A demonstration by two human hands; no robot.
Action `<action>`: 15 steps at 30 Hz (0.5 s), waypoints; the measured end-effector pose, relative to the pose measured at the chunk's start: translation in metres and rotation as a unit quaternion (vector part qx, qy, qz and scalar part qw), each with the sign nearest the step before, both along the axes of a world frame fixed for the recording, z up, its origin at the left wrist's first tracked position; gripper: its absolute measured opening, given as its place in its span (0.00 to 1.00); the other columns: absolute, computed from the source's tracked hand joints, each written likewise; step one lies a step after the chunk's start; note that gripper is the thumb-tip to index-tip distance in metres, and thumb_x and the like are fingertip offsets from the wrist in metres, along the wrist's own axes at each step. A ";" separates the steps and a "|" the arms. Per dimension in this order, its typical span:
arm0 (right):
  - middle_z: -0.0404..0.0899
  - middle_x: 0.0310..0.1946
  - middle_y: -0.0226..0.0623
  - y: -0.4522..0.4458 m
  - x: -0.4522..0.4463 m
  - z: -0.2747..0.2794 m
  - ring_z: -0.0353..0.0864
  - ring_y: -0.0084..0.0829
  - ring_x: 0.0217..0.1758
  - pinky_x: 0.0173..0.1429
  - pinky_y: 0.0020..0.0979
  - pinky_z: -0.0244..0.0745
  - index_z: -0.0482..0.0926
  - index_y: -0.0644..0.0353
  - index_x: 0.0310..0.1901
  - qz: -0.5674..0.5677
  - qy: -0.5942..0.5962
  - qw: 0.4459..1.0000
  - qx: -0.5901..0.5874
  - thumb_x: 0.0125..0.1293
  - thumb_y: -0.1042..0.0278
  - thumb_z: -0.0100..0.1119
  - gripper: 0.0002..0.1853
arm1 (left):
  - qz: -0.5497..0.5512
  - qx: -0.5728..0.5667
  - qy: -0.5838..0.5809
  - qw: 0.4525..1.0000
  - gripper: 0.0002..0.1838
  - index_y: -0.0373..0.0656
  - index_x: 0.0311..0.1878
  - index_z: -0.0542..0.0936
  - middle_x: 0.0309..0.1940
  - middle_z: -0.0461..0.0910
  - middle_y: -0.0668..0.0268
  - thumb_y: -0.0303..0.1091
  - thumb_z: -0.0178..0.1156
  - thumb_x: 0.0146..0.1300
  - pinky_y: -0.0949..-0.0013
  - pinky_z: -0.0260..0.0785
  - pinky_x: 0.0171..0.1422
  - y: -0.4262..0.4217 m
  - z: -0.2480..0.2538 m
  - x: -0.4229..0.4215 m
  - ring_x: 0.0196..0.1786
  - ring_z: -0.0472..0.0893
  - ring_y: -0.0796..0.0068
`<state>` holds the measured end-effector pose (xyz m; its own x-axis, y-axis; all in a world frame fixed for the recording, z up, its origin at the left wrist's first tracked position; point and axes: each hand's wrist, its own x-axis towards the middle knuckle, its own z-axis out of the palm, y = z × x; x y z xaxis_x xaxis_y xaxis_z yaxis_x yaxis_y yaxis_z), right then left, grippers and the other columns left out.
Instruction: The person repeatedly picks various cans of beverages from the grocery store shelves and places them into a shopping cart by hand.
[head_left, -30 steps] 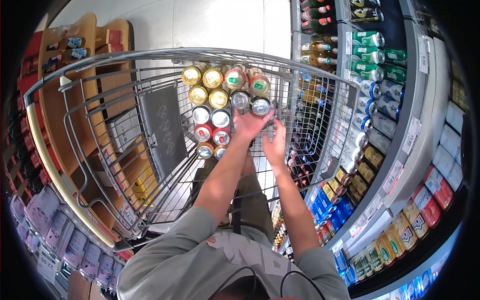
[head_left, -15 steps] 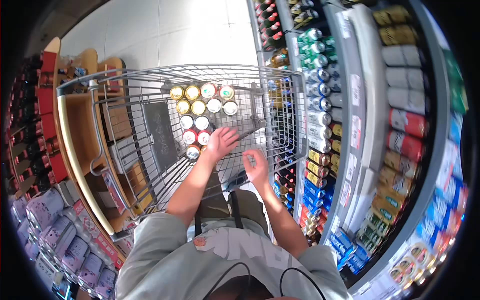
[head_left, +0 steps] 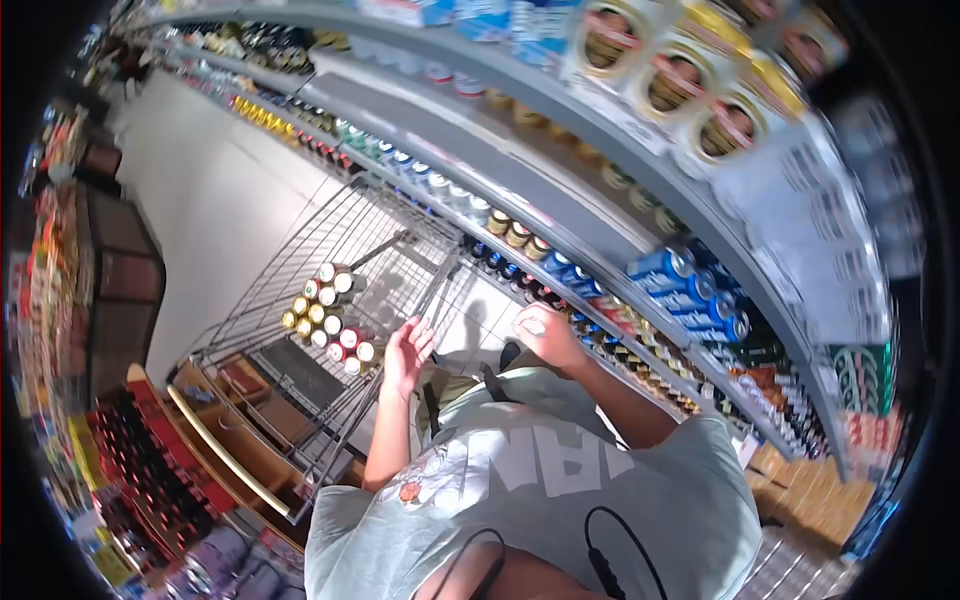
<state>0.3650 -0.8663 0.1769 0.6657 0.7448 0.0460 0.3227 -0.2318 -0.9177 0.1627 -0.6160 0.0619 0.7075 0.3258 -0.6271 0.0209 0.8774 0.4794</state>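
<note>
Over the near side of the wire shopping cart point(head_left: 375, 395), my left hand point(head_left: 407, 352) is open, palm up, with nothing in it. My right hand point(head_left: 548, 335) is between the cart and the drinks shelf, near the lower rows of bottles. Its fingers look loosely curled and slightly blurred; no held thing shows. Several drink cans point(head_left: 325, 311), with gold, white and red among their colours, stand grouped inside the cart. Gold cans point(head_left: 517, 233) and blue cans point(head_left: 570, 272) line the shelf beyond my right hand.
The long shelf point(head_left: 480, 150) runs diagonally along the right. Larger blue cans point(head_left: 690, 295) lie on a higher level. A wooden display point(head_left: 235, 440) with red-capped bottles point(head_left: 150, 460) borders the cart's handle side. Pale floor point(head_left: 200, 150) stretches to the upper left.
My view has turned right, so the cart appears farther left. My left hand has come back from above the cans to the cart's near side; my right hand has moved toward the shelf.
</note>
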 end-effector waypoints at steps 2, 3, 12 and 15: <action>0.83 0.37 0.40 -0.047 0.010 0.014 0.83 0.38 0.45 0.53 0.34 0.76 0.82 0.64 0.37 -0.043 -0.025 0.998 0.031 0.61 0.74 0.68 0.05 | -0.090 0.043 0.046 0.994 0.21 0.46 0.65 0.72 0.61 0.82 0.64 0.45 0.46 0.76 0.66 0.73 0.59 -0.052 0.021 0.029 0.57 0.83 0.71; 0.84 0.38 0.39 -0.069 0.012 0.018 0.84 0.36 0.45 0.53 0.33 0.76 0.83 0.64 0.39 -0.078 -0.028 0.996 0.041 0.61 0.75 0.68 0.06 | -0.140 0.051 0.038 0.988 0.21 0.45 0.66 0.72 0.60 0.82 0.64 0.44 0.46 0.76 0.67 0.73 0.57 -0.077 0.021 0.044 0.56 0.83 0.71; 0.84 0.42 0.32 -0.167 -0.003 -0.017 0.82 0.22 0.44 0.49 0.26 0.77 0.84 0.63 0.43 -0.302 0.102 0.932 0.171 0.66 0.76 0.66 0.06 | -0.655 0.387 -0.104 0.640 0.25 0.38 0.69 0.71 0.59 0.80 0.61 0.41 0.58 0.75 0.69 0.67 0.68 -0.204 0.102 0.126 0.61 0.77 0.70; 0.84 0.42 0.31 -0.173 -0.010 -0.027 0.82 0.21 0.44 0.49 0.25 0.77 0.83 0.63 0.43 -0.305 0.101 0.930 0.177 0.66 0.76 0.66 0.05 | -0.722 0.296 -0.183 0.598 0.26 0.39 0.73 0.69 0.62 0.78 0.60 0.40 0.55 0.76 0.68 0.65 0.71 -0.216 0.096 0.128 0.65 0.75 0.70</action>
